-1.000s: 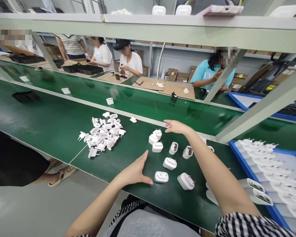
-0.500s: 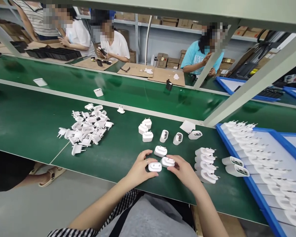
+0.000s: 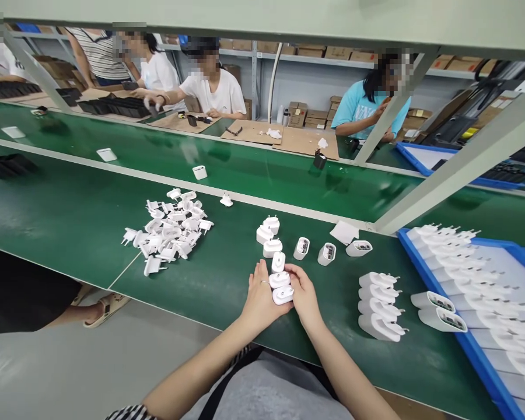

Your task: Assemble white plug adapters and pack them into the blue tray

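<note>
Three white plug chargers [image 3: 280, 280] stand in a short row on the green bench, pins up. My left hand [image 3: 261, 297] cups them from the left, its fingers stretched along the row and its thumb at the near end. From the other side my right hand [image 3: 305, 293] presses against the same row, fingers bent round the far charger. Just beyond my fingers is a cluster of three more chargers [image 3: 272, 248]. To their right stand open white charger housings [image 3: 326, 254] with dark parts inside.
A heap of white plug caps [image 3: 170, 227] lies at left. Several finished-looking chargers [image 3: 378, 306] form a row at right, beside two open housings [image 3: 437, 319]. A blue-rimmed tray [image 3: 457, 332] holds many chargers. A slanted post [image 3: 464, 149] crosses the right; co-workers sit beyond the belt [image 3: 254, 175].
My hands have drawn together, bringing the separate chargers into one row between them. The view has shifted a little left. A co-worker across the belt has reached toward black parts.
</note>
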`<state>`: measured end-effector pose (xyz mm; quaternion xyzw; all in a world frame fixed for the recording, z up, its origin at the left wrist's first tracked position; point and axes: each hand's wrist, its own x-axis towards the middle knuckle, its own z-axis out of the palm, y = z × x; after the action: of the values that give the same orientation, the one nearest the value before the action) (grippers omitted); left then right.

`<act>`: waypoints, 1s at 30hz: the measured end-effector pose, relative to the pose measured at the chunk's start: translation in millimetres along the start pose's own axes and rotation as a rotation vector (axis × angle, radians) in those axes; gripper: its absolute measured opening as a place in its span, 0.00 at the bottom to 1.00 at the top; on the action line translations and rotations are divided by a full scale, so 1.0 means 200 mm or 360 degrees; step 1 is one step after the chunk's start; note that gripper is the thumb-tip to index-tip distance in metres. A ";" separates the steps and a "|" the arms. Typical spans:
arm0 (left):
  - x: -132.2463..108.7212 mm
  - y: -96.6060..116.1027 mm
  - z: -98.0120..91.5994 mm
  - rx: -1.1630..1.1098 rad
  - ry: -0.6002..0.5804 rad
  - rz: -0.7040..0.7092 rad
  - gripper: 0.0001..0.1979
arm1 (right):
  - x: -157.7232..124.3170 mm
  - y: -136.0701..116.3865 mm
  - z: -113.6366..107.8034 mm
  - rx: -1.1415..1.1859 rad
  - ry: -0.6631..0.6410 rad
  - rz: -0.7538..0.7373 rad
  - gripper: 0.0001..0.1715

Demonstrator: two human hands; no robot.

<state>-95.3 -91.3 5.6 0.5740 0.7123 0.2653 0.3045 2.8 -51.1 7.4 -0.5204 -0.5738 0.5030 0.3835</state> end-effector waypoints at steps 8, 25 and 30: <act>0.12 -0.07 -0.15 0.0122 -0.0073 0.0088 0.47 | 0.16 -0.06 0.10 0.0141 0.0329 -0.0098 0.20; 0.32 -0.11 -0.23 -0.0007 -0.0107 0.0216 0.66 | 0.72 -0.10 0.21 0.0727 -0.0218 0.0074 0.26; 0.36 -0.12 -0.27 -0.0152 -0.0178 0.0230 0.67 | 0.77 -0.11 0.20 0.0730 -0.0275 0.0089 0.22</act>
<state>-161.7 -26.8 16.1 0.6226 0.6374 0.2877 0.3510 -65.6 95.0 7.0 -0.3903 -0.4608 0.6731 0.4270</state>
